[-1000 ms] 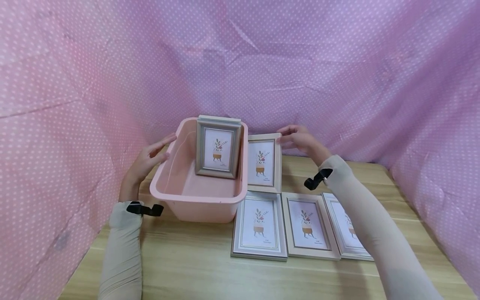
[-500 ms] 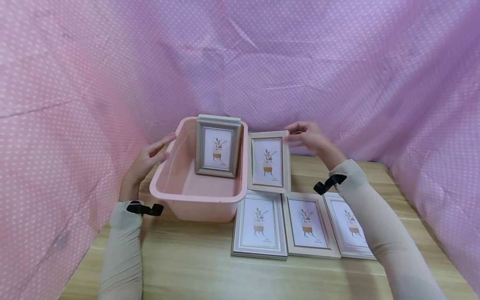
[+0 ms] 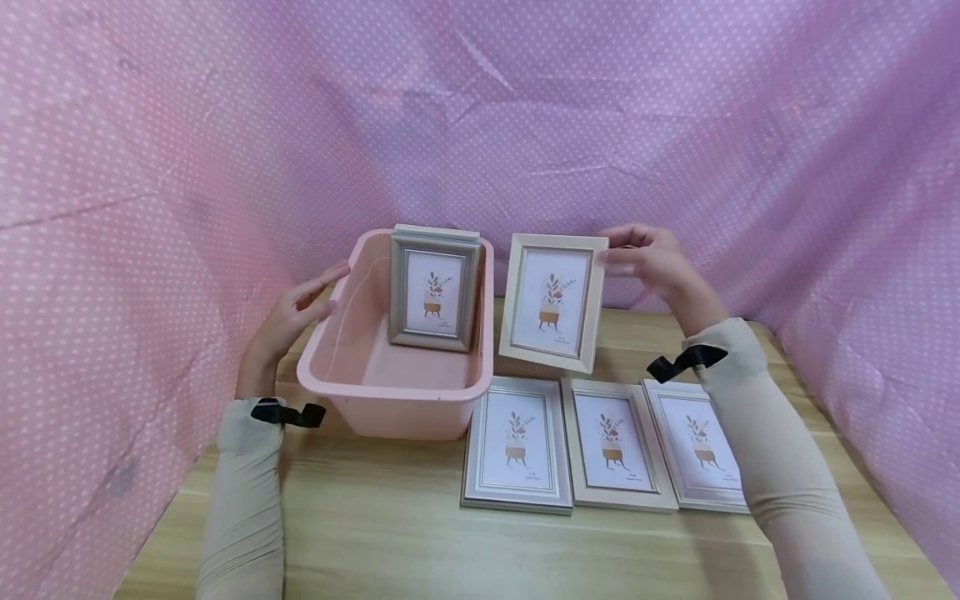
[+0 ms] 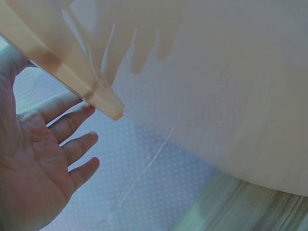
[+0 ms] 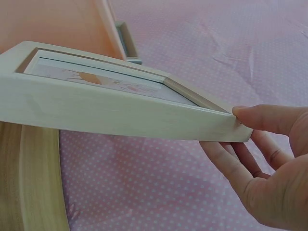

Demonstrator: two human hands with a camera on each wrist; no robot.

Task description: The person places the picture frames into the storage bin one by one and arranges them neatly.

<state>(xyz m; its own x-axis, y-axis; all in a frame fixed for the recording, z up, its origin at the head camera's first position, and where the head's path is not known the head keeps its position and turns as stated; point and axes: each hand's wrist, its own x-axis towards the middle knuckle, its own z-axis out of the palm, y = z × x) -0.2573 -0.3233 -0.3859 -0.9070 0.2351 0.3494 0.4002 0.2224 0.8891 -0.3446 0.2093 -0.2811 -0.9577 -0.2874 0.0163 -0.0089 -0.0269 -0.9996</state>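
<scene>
A cream picture frame point(image 3: 557, 300) with a potted-plant print hangs tilted above the table, right of a pink plastic basin point(image 3: 408, 394). My right hand point(image 3: 654, 260) pinches its upper right corner; in the right wrist view the thumb point(image 5: 264, 118) lies on the front face and the fingers behind. My left hand point(image 3: 288, 327) touches the basin's left rim, its fingers fairly straight; the left wrist view shows the palm point(image 4: 36, 159) facing the camera beside the rim point(image 4: 72, 72). Inside the basin a grey-beige picture frame point(image 3: 433, 342) leans upright, with the pale top edge of another frame point(image 3: 437, 231) behind it.
Three picture frames lie in a row at the basin's front right: a silver-white frame point(image 3: 517, 502), a cream frame point(image 3: 626, 497) and a white frame point(image 3: 708, 500) partly under the right forearm. Pink dotted cloth point(image 3: 525, 125) surrounds the wooden table point(image 3: 375, 533).
My right hand has lifted the cream picture frame off the table beside the basin and carried it up and to the right. The left hand stays at the basin's rim.
</scene>
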